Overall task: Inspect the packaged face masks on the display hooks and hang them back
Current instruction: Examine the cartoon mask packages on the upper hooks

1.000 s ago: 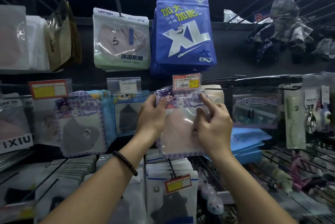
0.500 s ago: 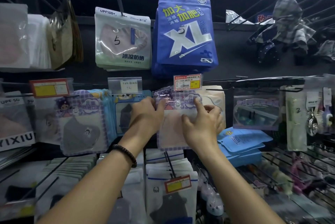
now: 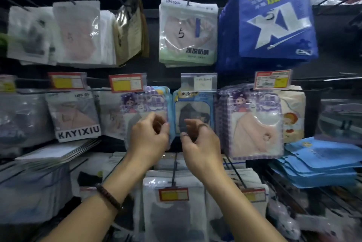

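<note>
1. While both hands hang in front of the rack, neither one holds a pack.
2. The left hand [image 3: 148, 136] has its fingers curled loosely with gaps between them. It grips nothing.
3. The right hand [image 3: 199, 139] is the same, fingers bent and apart, with nothing in them.
4. The blue pack [image 3: 193, 112] is my landmark. It hangs on a hook, standing tall, with a dark mask inside.
5. The right hand is right in front of the blue pack, near its bottom half. I cannot tell if it touches.
6. The left hand is just left of the blue pack, in front of a purple pack [image 3: 144, 108].
7. Right of the blue pack hangs a pink pack [image 3: 252, 124], a purple checked pack with a pink mask inside. It hangs straight on its hook, so I think it is back in place.
8. I think the blue pack is next. It lies just past the right hand and a bit up, so the right hand is nearer.
9. The pack's long side runs up and down, and its hook hole is at the top, under a clear tag [image 3: 198, 83]. The hand would need to go up to lift it off.
</note>
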`<state>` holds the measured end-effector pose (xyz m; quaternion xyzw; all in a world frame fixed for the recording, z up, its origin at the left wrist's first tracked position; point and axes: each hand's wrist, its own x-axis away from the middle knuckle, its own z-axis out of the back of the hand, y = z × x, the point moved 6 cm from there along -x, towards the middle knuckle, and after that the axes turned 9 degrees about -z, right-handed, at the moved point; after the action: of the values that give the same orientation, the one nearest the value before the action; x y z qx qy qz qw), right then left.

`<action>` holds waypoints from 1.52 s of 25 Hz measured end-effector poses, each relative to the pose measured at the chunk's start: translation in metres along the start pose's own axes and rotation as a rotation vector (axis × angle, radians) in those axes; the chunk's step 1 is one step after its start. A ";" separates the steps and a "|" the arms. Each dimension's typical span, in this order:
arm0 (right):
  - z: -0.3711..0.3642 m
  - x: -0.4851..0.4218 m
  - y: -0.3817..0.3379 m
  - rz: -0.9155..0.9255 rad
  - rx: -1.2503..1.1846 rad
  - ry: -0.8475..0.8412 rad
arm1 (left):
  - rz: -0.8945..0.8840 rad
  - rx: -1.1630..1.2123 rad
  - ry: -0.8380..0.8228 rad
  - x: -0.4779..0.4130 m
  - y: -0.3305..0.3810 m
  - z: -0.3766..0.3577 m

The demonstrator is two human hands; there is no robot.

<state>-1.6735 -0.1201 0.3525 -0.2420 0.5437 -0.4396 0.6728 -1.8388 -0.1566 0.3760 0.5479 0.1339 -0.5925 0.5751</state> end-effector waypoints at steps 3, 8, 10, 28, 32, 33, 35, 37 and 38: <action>-0.033 -0.008 -0.004 -0.124 -0.034 -0.134 | 0.059 0.029 0.121 -0.002 -0.045 0.031; -0.070 -0.019 -0.013 -0.250 -0.118 -0.184 | 0.247 0.137 0.035 -0.018 -0.104 0.035; -0.084 -0.021 -0.018 -0.281 -0.144 -0.194 | 0.290 0.230 0.004 -0.023 -0.115 0.030; -0.124 0.001 -0.034 -0.226 -0.085 -0.206 | 0.116 0.128 0.053 -0.015 -0.110 0.065; -0.119 0.017 -0.043 -0.125 -0.068 -0.105 | 0.155 0.186 0.127 -0.014 -0.107 0.088; -0.114 0.022 -0.046 -0.101 -0.084 -0.037 | 0.206 0.275 0.118 -0.013 -0.109 0.090; -0.102 0.034 -0.050 -0.074 -0.132 0.086 | 0.305 0.484 0.071 -0.007 -0.110 0.089; -0.089 0.044 -0.053 -0.068 -0.201 0.126 | 0.332 0.615 0.037 0.002 -0.101 0.092; -0.083 0.049 -0.053 -0.073 -0.256 0.124 | 0.323 0.657 0.029 0.008 -0.094 0.095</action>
<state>-1.7680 -0.1752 0.3458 -0.3175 0.6268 -0.4049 0.5851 -1.9615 -0.2074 0.3598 0.7259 -0.1436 -0.4975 0.4527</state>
